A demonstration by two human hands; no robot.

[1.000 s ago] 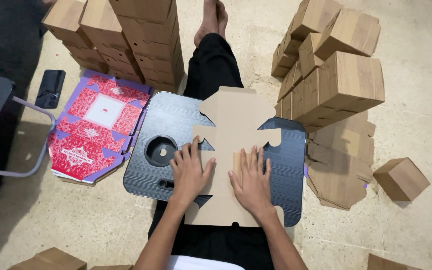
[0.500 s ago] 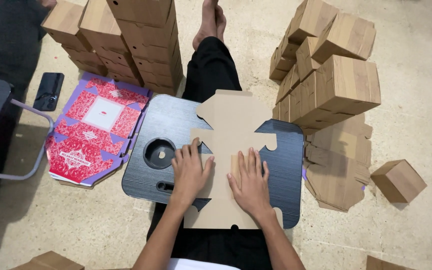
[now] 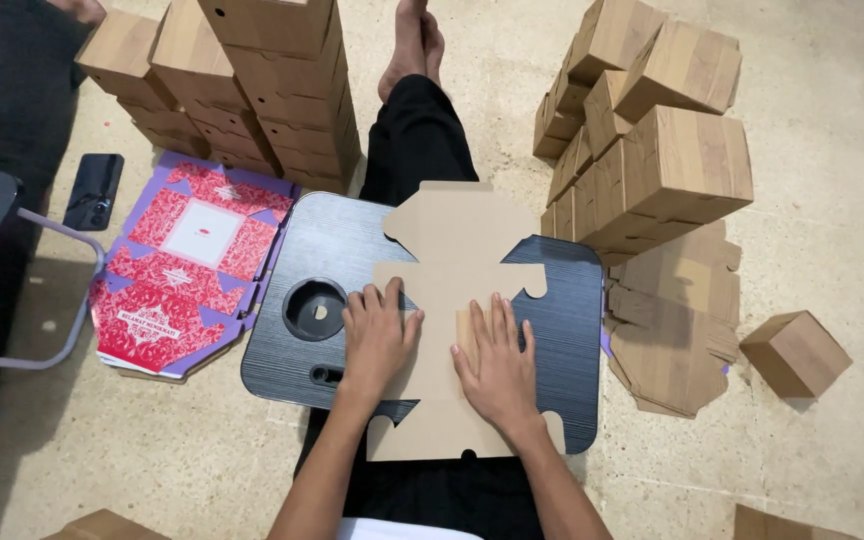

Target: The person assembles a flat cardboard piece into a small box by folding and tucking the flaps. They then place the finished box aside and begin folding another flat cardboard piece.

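Note:
A flat brown cardboard box blank (image 3: 457, 250) lies unfolded on a dark grey lap table (image 3: 322, 250) across my legs. My left hand (image 3: 377, 335) presses flat on the blank's left part, fingers spread. My right hand (image 3: 497, 362) rests flat on its middle, fingers apart, right beside the left hand. Neither hand grips anything. The table has a round cup hole (image 3: 314, 308) left of my left hand.
Stacks of folded brown boxes stand at the back left (image 3: 272, 90) and at the right (image 3: 652, 150). Flat red and purple printed blanks (image 3: 187, 265) lie left of the table, brown flat blanks (image 3: 677, 320) at the right. A black phone (image 3: 94, 190) and another person's dark leg (image 3: 7, 90) are at the far left.
Both hands stay pressed on the blank, shifting only slightly. The view has drifted a little.

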